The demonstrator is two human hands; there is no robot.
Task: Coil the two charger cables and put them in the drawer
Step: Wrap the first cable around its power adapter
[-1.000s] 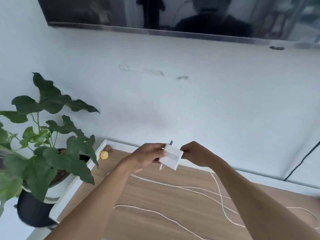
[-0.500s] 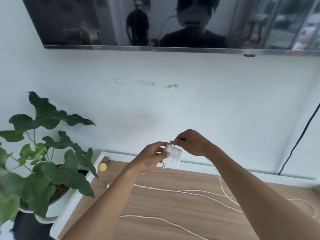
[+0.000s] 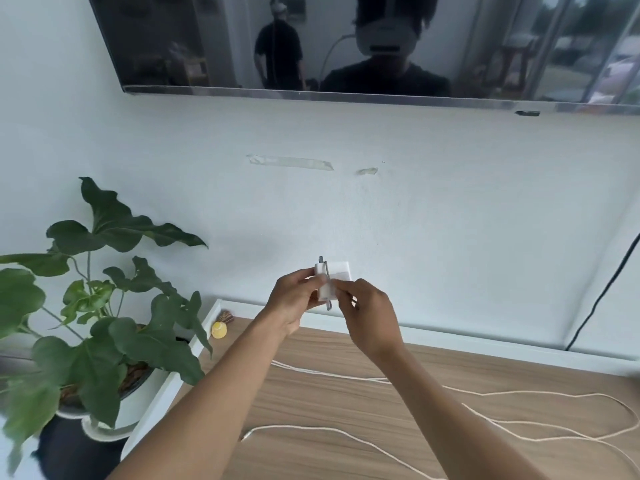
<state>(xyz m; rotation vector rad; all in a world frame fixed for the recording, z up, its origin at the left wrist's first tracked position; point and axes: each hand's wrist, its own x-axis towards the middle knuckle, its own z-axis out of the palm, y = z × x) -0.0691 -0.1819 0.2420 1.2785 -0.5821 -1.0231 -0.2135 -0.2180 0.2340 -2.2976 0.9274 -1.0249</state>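
Surface: wood-grain desktop (image 3: 346,410) below a pale wall, both white cables (image 3: 519,396) lying loose and uncoiled on it
Grip: my left hand (image 3: 294,303) holds the charger brick (image 3: 337,271) above the desk; my right hand (image 3: 367,317) pinches its front edge
Advice: I would steady the brick, then wind even, slack loops
Feel: smooth hard block, thin limp cord

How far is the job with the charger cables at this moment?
Done: nothing yet. The white cables lie loose and uncoiled across the wooden tabletop. In hand: the left hand and the right hand together hold the white charger block in the air before the wall. Left: coiling both cables and putting them in the drawer, which this view does not show.
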